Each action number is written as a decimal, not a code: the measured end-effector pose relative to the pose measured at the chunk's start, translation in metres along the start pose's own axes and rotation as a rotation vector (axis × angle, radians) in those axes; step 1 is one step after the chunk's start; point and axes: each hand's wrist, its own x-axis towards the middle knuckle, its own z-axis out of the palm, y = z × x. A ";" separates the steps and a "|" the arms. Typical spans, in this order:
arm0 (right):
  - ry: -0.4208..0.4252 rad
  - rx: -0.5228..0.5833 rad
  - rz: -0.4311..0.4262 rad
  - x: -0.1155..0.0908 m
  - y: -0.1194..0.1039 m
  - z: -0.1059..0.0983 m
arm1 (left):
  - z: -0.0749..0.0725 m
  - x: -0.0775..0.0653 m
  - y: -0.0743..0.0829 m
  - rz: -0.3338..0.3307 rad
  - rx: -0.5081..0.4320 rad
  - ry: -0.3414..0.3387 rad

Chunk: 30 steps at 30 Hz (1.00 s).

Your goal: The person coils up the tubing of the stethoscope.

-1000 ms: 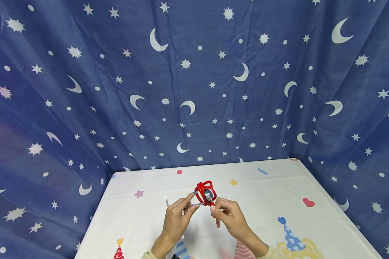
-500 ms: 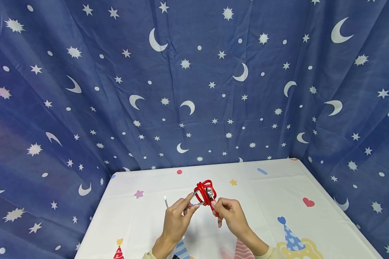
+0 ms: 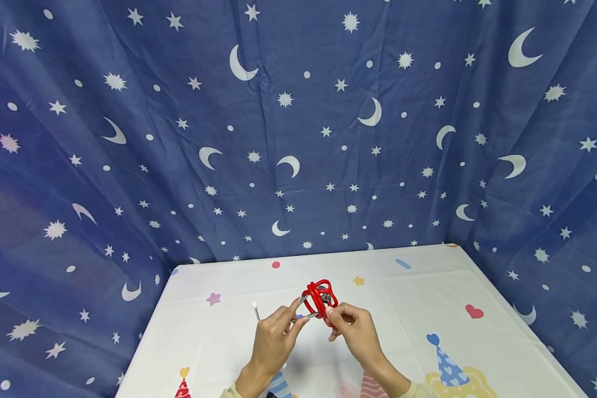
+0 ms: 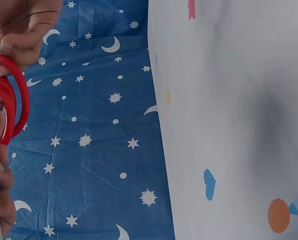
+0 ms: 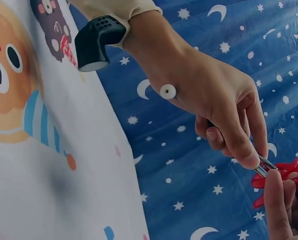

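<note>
A stethoscope with red tubing (image 3: 314,298) coiled into a bundle is held up over the table between both hands. My left hand (image 3: 272,338) pinches its metal ear tubes (image 3: 305,317) between thumb and fingers. One white ear tip (image 3: 255,304) sticks out behind that hand; the right wrist view shows a white ear tip (image 5: 168,91) near the left wrist. My right hand (image 3: 357,334) pinches the red tubing at the bundle's near right side. The metal chest piece (image 3: 325,297) sits among the loops, partly covered by them. In the left wrist view, red loops (image 4: 23,97) hang by the right hand's fingertips.
A white tablecloth (image 3: 219,331) printed with stars, hearts and party hats covers the table. Behind and beside it hangs a blue curtain (image 3: 298,138) with moons and stars. A dark wrist device (image 5: 98,42) sits by the left sleeve.
The chest piece, seen broadly a second ago, has turned and is now more hidden behind red loops. The bundle has shifted slightly right. My right hand's fingertips have moved along the tubing.
</note>
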 end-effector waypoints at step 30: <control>0.004 0.021 -0.116 0.005 0.009 -0.003 | -0.004 0.000 -0.001 -0.089 -0.022 -0.078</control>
